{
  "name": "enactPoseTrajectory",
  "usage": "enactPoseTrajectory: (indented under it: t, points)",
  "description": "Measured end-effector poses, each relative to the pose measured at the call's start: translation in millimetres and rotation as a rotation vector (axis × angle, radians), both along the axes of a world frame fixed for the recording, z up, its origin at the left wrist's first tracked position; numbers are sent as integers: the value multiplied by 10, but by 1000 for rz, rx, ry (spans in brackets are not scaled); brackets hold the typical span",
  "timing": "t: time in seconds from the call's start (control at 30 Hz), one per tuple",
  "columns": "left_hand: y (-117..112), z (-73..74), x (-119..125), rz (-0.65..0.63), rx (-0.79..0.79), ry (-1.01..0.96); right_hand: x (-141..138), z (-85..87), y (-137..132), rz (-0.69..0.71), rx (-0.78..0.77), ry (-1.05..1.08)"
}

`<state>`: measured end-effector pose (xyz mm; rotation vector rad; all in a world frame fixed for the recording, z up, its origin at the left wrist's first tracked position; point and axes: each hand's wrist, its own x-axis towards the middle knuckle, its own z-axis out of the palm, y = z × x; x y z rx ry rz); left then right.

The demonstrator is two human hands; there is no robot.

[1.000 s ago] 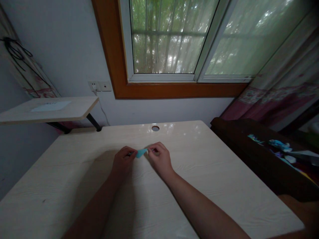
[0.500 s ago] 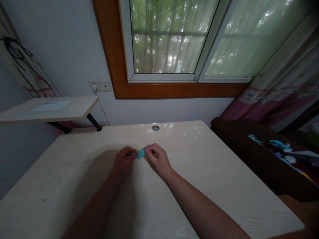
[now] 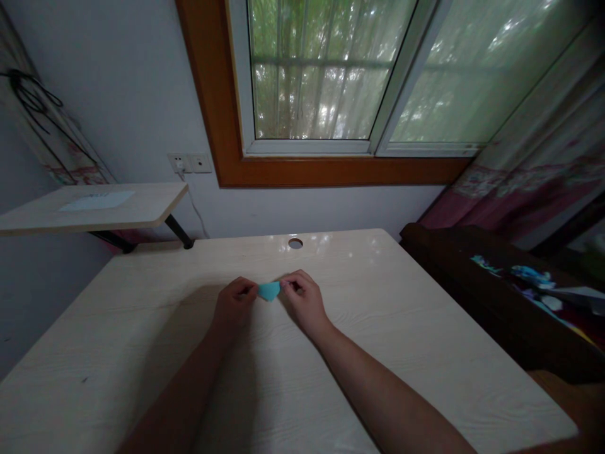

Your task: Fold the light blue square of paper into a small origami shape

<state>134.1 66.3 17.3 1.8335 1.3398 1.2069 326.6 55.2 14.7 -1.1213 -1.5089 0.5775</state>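
Note:
A small turquoise piece of folded paper [image 3: 269,291] is stretched between my two hands over the middle of the desk. My left hand [image 3: 235,301] pinches its left end between thumb and forefinger. At the opposite end, my right hand [image 3: 304,299] has its fingertips closed on the right corner. The paper's lower edge comes to a blunt point. Its ends are partly hidden by my fingertips.
The pale wooden desk [image 3: 378,353] has a round cable hole [image 3: 295,243] near its back edge. A raised shelf [image 3: 155,214] on black legs stands at the left, with a white sheet [image 3: 97,200] on it. Dark furniture [image 3: 454,265] borders the right side.
My right hand has shifted slightly right, and the hands are a little farther apart. More of the turquoise paper shows between them.

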Motion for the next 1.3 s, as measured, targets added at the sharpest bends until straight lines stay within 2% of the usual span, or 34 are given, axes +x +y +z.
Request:
enactPoseTrajectory:
  t: [0.3, 0.43, 0.6, 0.7, 1.0, 1.17, 1.3]
  points:
    - [66, -44, -105, 181, -89, -217, 58, -78, 73, -118, -71, 150]
    - [55, -32, -59, 128, -8, -183, 34, -71, 55, -43, -62, 109]
    - [27, -18, 7, -62, 19, -37, -10, -26, 10, 40, -11, 22]
    - [7, -14, 16, -81, 13, 58, -22, -17, 3, 57, 10, -10]
    - [-45, 27, 39, -161, 115, 138, -64, -14, -28, 154, 54, -112]
    - [-57, 39, 36, -134, 120, 133, -72, -10, -35, 111, 47, -111]
    - [-34, 13, 9, -39, 74, 71, -17, -7, 15, -63, 4, -23]
